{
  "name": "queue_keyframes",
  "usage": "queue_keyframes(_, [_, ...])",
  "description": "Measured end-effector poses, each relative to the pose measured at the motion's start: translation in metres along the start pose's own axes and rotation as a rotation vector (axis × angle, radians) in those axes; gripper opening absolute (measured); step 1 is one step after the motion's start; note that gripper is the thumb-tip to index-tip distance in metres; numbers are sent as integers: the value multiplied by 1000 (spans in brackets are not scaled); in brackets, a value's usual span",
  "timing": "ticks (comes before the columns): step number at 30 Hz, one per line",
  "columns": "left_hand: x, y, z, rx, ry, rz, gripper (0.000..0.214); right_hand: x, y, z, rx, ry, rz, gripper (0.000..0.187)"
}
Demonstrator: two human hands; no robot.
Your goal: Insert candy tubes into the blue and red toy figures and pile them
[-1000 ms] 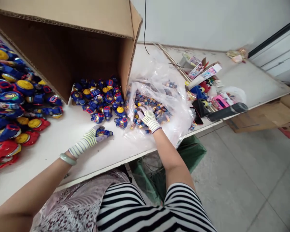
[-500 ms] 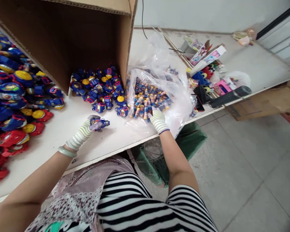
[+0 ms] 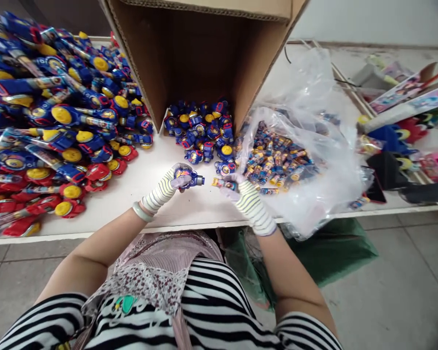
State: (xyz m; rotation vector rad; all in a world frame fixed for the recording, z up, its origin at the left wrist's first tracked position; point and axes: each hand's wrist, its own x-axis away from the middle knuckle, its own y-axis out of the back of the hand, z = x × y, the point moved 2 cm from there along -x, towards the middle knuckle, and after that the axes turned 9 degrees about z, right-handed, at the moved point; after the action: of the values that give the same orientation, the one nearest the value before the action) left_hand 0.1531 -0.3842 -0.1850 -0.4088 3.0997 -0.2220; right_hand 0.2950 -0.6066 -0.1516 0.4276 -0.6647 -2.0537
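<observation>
My left hand [image 3: 172,183], in a striped glove, is closed round a blue toy [image 3: 195,180] whose grey nozzle-like end points right. My right hand [image 3: 243,194], gloved alike, pinches a small printed tube [image 3: 223,183], its yellow-orange end facing that nozzle with a short gap between them. Behind the hands, several more blue toys [image 3: 199,129] spill from the mouth of a cardboard box [image 3: 200,58]. On the right, a clear plastic bag [image 3: 324,184] lies open around a heap of similar small tubes [image 3: 277,155].
At the left is a large pile of blue and red toys with yellow discs [image 3: 62,114], many with tubes attached. Toy boxes [image 3: 409,104] and a black cylinder [image 3: 427,192] lie at the far right. A green sack [image 3: 336,253] hangs below the table's front edge.
My right hand has left the tube heap and come toward my left hand with a tube in its fingers. The view has swung left; the blue toy stays in my left hand.
</observation>
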Motion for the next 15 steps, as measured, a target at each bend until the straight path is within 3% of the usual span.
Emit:
queue_keyframes(4, [10,7,-16,-120,-12,18,47,-15,-44,24,97,64,147,38])
queue_keyframes(8, [15,19,-32,-289,6,42,47,-21,-51,32,426,43,282,43])
queue_keyframes(10, [15,23,-37,-327,20,89,47,-19,-53,36,489,45,332,42])
queue_keyframes(12, [15,26,-41,-342,21,161,46,-16,-59,38,359,64,377,41])
queue_keyframes(15, [21,30,-44,-333,-13,223,47,-11,-74,37,-70,53,483,52])
